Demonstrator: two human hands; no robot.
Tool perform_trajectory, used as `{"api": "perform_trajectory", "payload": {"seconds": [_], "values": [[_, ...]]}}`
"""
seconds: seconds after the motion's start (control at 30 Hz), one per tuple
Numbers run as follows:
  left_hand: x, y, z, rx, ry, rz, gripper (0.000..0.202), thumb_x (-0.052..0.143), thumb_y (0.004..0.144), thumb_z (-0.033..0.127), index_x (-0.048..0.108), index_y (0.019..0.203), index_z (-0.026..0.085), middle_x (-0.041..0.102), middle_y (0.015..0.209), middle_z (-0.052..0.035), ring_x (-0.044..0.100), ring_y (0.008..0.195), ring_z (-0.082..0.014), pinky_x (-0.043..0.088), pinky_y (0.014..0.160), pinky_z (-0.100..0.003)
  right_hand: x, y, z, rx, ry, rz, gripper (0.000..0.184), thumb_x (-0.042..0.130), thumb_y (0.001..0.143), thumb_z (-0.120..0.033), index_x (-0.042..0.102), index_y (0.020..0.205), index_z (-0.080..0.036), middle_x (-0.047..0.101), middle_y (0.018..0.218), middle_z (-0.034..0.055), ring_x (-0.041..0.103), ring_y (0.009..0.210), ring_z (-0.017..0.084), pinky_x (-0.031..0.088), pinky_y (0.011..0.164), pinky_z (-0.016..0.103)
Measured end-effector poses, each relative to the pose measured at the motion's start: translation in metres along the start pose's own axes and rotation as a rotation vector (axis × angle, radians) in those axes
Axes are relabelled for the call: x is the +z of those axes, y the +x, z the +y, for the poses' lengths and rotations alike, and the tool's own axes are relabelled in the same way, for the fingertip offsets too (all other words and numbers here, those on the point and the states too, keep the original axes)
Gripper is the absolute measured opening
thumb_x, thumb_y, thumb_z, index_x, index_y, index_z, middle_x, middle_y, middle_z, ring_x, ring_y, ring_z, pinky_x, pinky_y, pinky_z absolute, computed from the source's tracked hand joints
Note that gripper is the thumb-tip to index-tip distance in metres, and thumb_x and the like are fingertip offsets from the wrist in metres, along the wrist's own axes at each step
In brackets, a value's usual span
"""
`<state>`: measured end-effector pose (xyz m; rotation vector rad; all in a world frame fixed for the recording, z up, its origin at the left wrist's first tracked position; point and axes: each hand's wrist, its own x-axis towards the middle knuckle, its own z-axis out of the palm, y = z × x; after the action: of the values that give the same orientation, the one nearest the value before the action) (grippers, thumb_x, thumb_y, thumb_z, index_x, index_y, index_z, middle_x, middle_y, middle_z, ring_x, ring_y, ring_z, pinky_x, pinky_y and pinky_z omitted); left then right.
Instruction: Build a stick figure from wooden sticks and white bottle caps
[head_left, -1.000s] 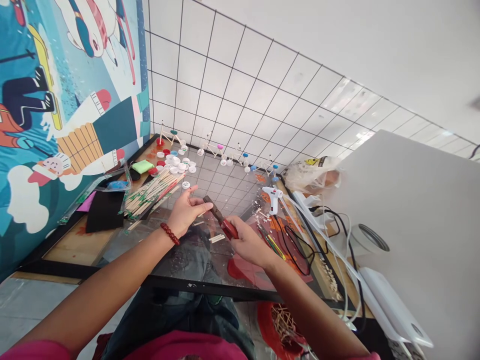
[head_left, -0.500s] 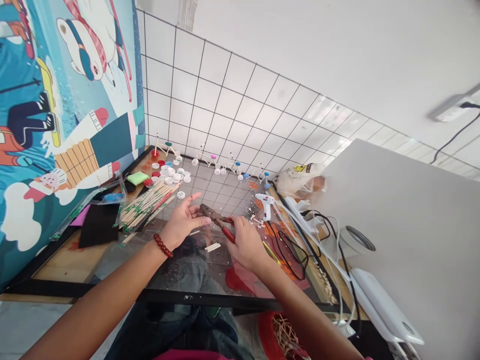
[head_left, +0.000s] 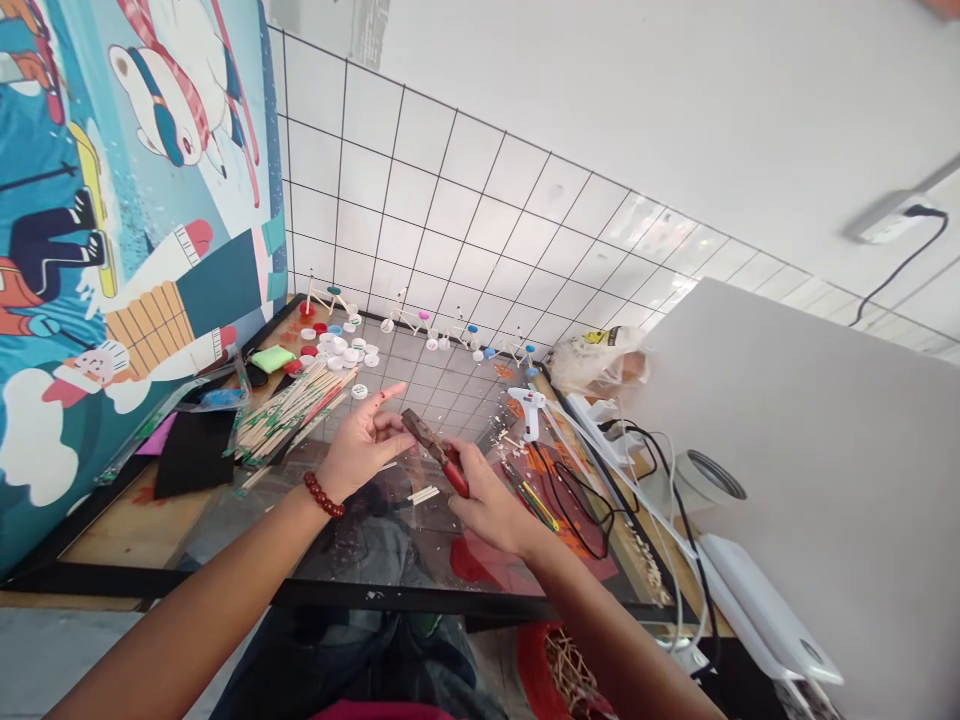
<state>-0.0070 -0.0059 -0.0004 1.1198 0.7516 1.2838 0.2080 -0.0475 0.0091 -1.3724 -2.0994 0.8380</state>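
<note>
My right hand (head_left: 487, 500) is wrapped round the red handles of a pair of pliers (head_left: 429, 438), whose dark, rusty jaws point up and left. Close beside those jaws is my left hand (head_left: 364, 445), its index finger stretched out and its thumb and other fingers bent together. Anything pinched there is too small to make out. A beaded bracelet circles the left wrist. Below the pliers, a few short cut sticks (head_left: 424, 495) lie on the clear table sheet (head_left: 337, 560). Left of my left hand spreads a pile of long wooden sticks (head_left: 292, 410).
White and red bottle caps (head_left: 341, 350) lie behind the sticks. Small stick-and-cap models (head_left: 427, 325) line the back edge. To the right are a white glue gun (head_left: 530, 405), a yellow cutter (head_left: 541, 508), black cables (head_left: 577, 500) and a plastic bag (head_left: 596, 360).
The plier handles have come closer together in my right hand, which has shifted slightly left. My left hand stays nearly in place at the jaws.
</note>
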Motion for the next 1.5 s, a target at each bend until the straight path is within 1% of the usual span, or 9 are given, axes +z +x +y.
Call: {"api": "perform_trajectory", "payload": {"seconds": [0.1, 0.23, 0.3, 0.5, 0.83, 1.03, 1.23, 1.33, 1.5], "values": [[0.001, -0.001, 0.000, -0.040, 0.014, 0.015, 0.094, 0.084, 0.067, 0.021, 0.042, 0.151, 0.011, 0.064, 0.066, 0.0073, 0.067, 0.061, -0.0130, 0.055, 0.065, -0.025, -0.004, 0.001, 0.001, 0.165, 0.390, -0.246, 0.079, 0.060, 0.063, -0.019, 0.047, 0.140, -0.024, 0.061, 0.116, 0.0043, 0.054, 0.105, 0.023, 0.046, 0.090, 0.036], [0.000, -0.001, -0.003, -0.120, -0.010, 0.017, 0.101, 0.082, 0.068, 0.021, 0.033, 0.156, 0.011, 0.063, 0.061, 0.0085, 0.067, 0.056, -0.0136, 0.054, 0.062, -0.025, -0.009, 0.003, 0.002, 0.377, 0.654, -0.370, 0.060, 0.061, 0.052, -0.017, 0.065, 0.112, -0.024, 0.058, 0.089, -0.0011, 0.049, 0.081, 0.017, 0.038, 0.066, 0.026], [0.000, 0.000, -0.003, -0.134, -0.033, 0.023, 0.102, 0.081, 0.068, 0.019, 0.032, 0.157, 0.010, 0.062, 0.058, 0.0091, 0.067, 0.055, -0.0135, 0.054, 0.062, -0.024, -0.009, 0.005, 0.002, 0.419, 0.692, -0.362, 0.054, 0.061, 0.049, -0.017, 0.067, 0.102, -0.023, 0.060, 0.089, 0.0001, 0.049, 0.083, 0.018, 0.038, 0.066, 0.026], [-0.002, 0.002, -0.001, -0.141, -0.096, 0.052, 0.101, 0.078, 0.070, 0.018, 0.030, 0.158, 0.008, 0.066, 0.058, 0.0055, 0.066, 0.053, -0.0142, 0.054, 0.059, -0.025, -0.006, 0.008, -0.006, 0.414, 0.734, -0.334, 0.065, 0.057, 0.046, -0.019, 0.068, 0.109, -0.025, 0.064, 0.108, 0.0035, 0.052, 0.091, 0.020, 0.041, 0.068, 0.027], [-0.002, 0.001, -0.001, -0.157, -0.126, 0.002, 0.104, 0.075, 0.071, 0.015, 0.023, 0.161, 0.007, 0.068, 0.060, 0.0047, 0.062, 0.050, -0.0116, 0.053, 0.059, -0.024, -0.006, 0.006, -0.003, 0.437, 0.775, -0.310, 0.058, 0.059, 0.046, -0.018, 0.069, 0.103, -0.023, 0.063, 0.103, 0.0036, 0.052, 0.089, 0.019, 0.039, 0.067, 0.026], [0.000, 0.001, -0.001, -0.183, -0.138, 0.020, 0.102, 0.075, 0.072, 0.014, 0.024, 0.160, 0.009, 0.072, 0.065, 0.0014, 0.064, 0.051, -0.0123, 0.054, 0.057, -0.023, -0.008, 0.004, -0.004, 0.438, 0.746, -0.274, 0.067, 0.061, 0.047, -0.017, 0.070, 0.113, -0.026, 0.066, 0.119, 0.0030, 0.056, 0.096, 0.020, 0.041, 0.072, 0.027], [0.003, 0.001, -0.001, -0.204, -0.131, 0.031, 0.102, 0.074, 0.075, 0.012, 0.021, 0.162, 0.009, 0.071, 0.064, 0.0020, 0.066, 0.052, -0.0122, 0.054, 0.058, -0.022, -0.004, 0.003, -0.004, 0.431, 0.760, -0.285, 0.082, 0.062, 0.048, -0.015, 0.063, 0.129, -0.028, 0.067, 0.120, 0.0007, 0.055, 0.105, 0.021, 0.039, 0.074, 0.025], [0.002, 0.001, -0.003, -0.200, -0.126, 0.033, 0.099, 0.072, 0.077, 0.010, 0.020, 0.162, 0.009, 0.071, 0.064, 0.0025, 0.066, 0.053, -0.0120, 0.055, 0.059, -0.023, -0.003, 0.003, -0.005, 0.442, 0.761, -0.278, 0.075, 0.062, 0.049, -0.015, 0.065, 0.122, -0.026, 0.066, 0.115, 0.0003, 0.053, 0.098, 0.019, 0.038, 0.073, 0.025], [0.000, 0.002, -0.005, -0.221, -0.114, 0.039, 0.100, 0.071, 0.077, 0.008, 0.020, 0.163, 0.011, 0.070, 0.063, 0.0029, 0.066, 0.054, -0.0125, 0.056, 0.060, -0.023, 0.002, 0.004, -0.004, 0.388, 0.718, -0.272, 0.042, 0.061, 0.050, -0.015, 0.064, 0.091, -0.023, 0.060, 0.091, -0.0004, 0.048, 0.083, 0.017, 0.036, 0.066, 0.026]]}}
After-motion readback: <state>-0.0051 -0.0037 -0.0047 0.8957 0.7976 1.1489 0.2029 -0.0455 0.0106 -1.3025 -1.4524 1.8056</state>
